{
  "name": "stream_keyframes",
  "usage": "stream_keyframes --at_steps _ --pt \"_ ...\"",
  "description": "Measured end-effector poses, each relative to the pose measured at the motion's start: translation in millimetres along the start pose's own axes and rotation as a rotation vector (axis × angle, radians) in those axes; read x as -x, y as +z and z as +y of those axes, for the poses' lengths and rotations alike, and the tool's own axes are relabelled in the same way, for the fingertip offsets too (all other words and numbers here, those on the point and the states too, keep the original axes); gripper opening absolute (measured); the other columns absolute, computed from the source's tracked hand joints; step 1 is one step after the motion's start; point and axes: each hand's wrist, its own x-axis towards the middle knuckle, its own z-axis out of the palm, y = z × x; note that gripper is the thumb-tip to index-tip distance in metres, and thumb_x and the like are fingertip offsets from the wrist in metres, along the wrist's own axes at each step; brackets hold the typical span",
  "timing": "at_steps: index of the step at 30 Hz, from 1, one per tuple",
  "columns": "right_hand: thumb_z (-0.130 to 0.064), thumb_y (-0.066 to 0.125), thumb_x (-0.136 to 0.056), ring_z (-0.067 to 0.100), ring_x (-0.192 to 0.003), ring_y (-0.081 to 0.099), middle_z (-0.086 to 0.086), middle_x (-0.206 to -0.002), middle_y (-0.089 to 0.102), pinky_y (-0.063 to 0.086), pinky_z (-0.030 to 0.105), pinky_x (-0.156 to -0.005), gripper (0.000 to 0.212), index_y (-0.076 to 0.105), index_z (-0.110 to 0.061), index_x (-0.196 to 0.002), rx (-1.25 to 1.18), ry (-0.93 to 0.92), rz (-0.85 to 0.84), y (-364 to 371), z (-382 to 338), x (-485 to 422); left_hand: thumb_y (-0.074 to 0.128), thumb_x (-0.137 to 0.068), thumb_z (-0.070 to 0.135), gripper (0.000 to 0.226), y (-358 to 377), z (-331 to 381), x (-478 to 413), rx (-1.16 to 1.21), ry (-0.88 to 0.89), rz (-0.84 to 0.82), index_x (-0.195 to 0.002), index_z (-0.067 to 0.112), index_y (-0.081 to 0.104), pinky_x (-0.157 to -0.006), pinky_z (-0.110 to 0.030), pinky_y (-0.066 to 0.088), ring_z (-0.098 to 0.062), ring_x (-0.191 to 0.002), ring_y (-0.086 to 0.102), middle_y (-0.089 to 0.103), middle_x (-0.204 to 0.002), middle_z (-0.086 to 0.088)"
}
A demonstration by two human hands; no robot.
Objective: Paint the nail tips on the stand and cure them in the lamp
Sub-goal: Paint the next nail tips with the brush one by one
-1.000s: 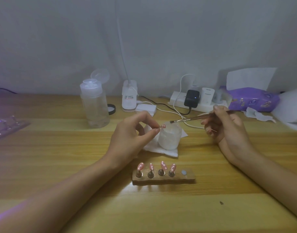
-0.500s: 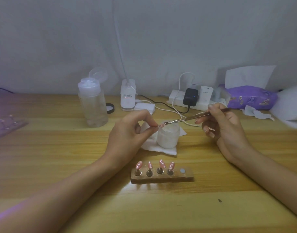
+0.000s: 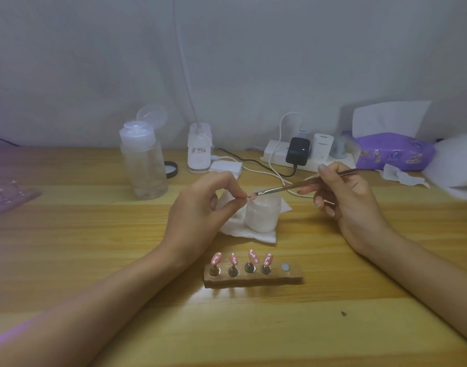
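Note:
My left hand [image 3: 200, 207] pinches a small pink nail tip [image 3: 251, 196] between thumb and forefinger, just above a white jar [image 3: 262, 215]. My right hand [image 3: 343, 200] holds a thin brush [image 3: 293, 186] whose bristles touch the pinched tip. In front of my hands a wooden stand [image 3: 253, 276] carries several pink nail tips with white dots [image 3: 253, 256] on metal pegs; its rightmost spot [image 3: 285, 267] holds no tip. The lamp is not clearly visible; purple light glows at the far left.
The jar sits on a white tissue [image 3: 243, 229]. A clear pump bottle [image 3: 143, 165] stands at the back left, a power strip with chargers and cables [image 3: 303, 153] behind, and a purple tissue pack [image 3: 391, 152] at the right. A clear tray [image 3: 7, 197] lies far left.
My right hand moved the brush leftwards until its bristles met the nail tip pinched in my left hand. The left hand stayed almost still.

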Motion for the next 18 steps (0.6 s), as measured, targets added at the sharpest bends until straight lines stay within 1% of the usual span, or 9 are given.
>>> stream_keyframes --at_steps 5,8,10,12,14,16,18 --pt "-0.039 0.059 -0.089 0.011 -0.047 0.053 0.011 -0.078 0.075 0.035 0.016 -0.039 0.022 0.057 -0.023 -0.074 -0.018 -0.039 -0.049 0.5 -0.2 0.4 0.075 -0.088 0.022 0.015 -0.6 0.3 1.2 -0.004 0.000 0.001 -0.080 0.028 0.065 -0.065 -0.050 0.049 -0.012 -0.063 0.042 0.064 -0.086 0.012" --pt "-0.037 0.060 -0.090 0.010 -0.047 0.053 0.012 -0.079 0.075 0.035 0.016 -0.039 0.022 0.058 -0.022 -0.075 0.006 -0.017 -0.007 0.1 0.2 -0.1 0.075 -0.087 0.023 0.014 -1.0 0.3 1.3 -0.006 -0.004 0.003 -0.079 0.028 0.065 -0.065 -0.049 0.049 -0.012 -0.062 0.041 0.063 -0.085 0.012" --pt "-0.039 0.060 -0.089 0.010 -0.046 0.053 0.011 -0.079 0.075 0.035 0.015 -0.039 0.022 0.060 -0.026 -0.072 -0.002 -0.030 -0.001 -0.3 -0.2 -0.2 0.075 -0.087 0.024 0.014 -0.7 0.9 1.2 -0.007 0.002 0.003 -0.079 0.029 0.065 -0.064 -0.048 0.048 -0.012 -0.062 0.041 0.063 -0.085 0.013" --pt "-0.040 0.058 -0.090 0.010 -0.046 0.054 0.010 -0.079 0.075 0.035 0.015 -0.039 0.023 0.061 -0.030 -0.070 -0.009 -0.061 -0.041 0.9 -0.6 0.5 0.075 -0.088 0.024 0.014 -0.6 0.7 1.6 -0.013 0.006 -0.001 -0.079 0.029 0.064 -0.064 -0.047 0.047 -0.011 -0.063 0.042 0.064 -0.086 0.014" --pt "-0.039 0.057 -0.091 0.011 -0.046 0.054 0.011 -0.079 0.075 0.035 0.016 -0.039 0.022 0.059 -0.026 -0.073 0.013 -0.070 -0.048 1.7 0.2 0.8 0.074 -0.088 0.024 0.015 -0.8 -0.4 2.2 -0.022 0.005 0.000 -0.079 0.030 0.064 -0.063 -0.044 0.047 -0.010 -0.063 0.042 0.063 -0.086 0.015" --pt "-0.039 0.058 -0.090 0.010 -0.046 0.053 0.011 -0.078 0.075 0.035 0.016 -0.039 0.023 0.055 -0.019 -0.078 0.028 -0.055 -0.010 0.3 1.0 0.3 0.075 -0.088 0.024 0.016 -0.7 -1.0 2.4 -0.025 0.007 0.004 -0.079 0.031 0.063 -0.062 -0.040 0.044 -0.007 -0.064 0.043 0.062 -0.085 0.018" --pt "-0.041 0.058 -0.089 0.010 -0.046 0.053 0.010 -0.078 0.075 0.035 0.015 -0.039 0.025 0.053 -0.018 -0.080 0.007 -0.059 0.002 -1.6 1.3 0.0 0.075 -0.088 0.025 0.016 -0.5 -1.0 1.9 -0.020 0.014 0.005 -0.078 0.031 0.063 -0.061 -0.035 0.041 -0.003 -0.065 0.045 0.062 -0.084 0.019"
